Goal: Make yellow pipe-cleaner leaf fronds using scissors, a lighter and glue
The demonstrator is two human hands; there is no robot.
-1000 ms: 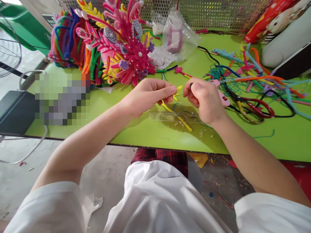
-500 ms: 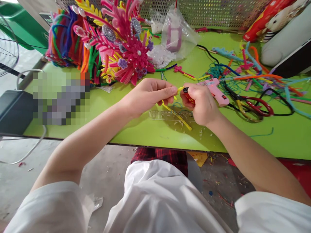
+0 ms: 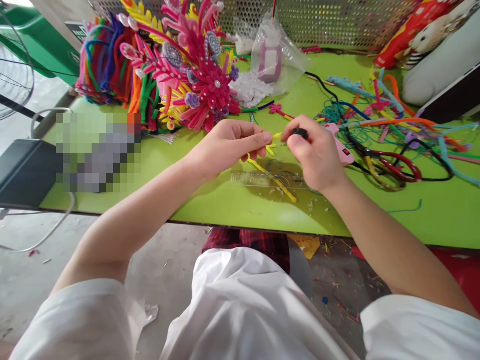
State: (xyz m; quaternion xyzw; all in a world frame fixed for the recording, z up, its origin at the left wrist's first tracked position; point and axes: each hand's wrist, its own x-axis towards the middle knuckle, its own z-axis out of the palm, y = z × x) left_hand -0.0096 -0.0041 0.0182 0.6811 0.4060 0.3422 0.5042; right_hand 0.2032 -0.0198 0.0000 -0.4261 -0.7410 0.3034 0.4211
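Note:
My left hand [image 3: 240,145] is closed in a pinch on a yellow pipe cleaner [image 3: 277,136], whose short tips stick out past the thumb and finger. Curled around a lighter [image 3: 300,133] is my right hand [image 3: 313,150]; only the lighter's black end shows. Its index fingertip is beside the yellow tip; whether they touch I cannot tell. Below the hands, a longer yellow pipe cleaner stem [image 3: 283,189] slants across a clear ruler [image 3: 255,179] on the green table [image 3: 210,200]. Just behind my right hand lies a pink glue gun [image 3: 343,150], partly covered.
Red-handled scissors [image 3: 399,167] lie at the right, near tangled pipe cleaners and teal thread [image 3: 333,112]. A pink flower arrangement [image 3: 215,87] and bundled pipe cleaners [image 3: 108,60] stand at the back left. A plastic bag [image 3: 277,55] sits behind. A dark box [image 3: 30,172] is far left.
My right hand has turned and its fingers have shifted on the lighter, so the red body is now hidden and the black end shows. My left hand keeps its pinch, almost unmoved.

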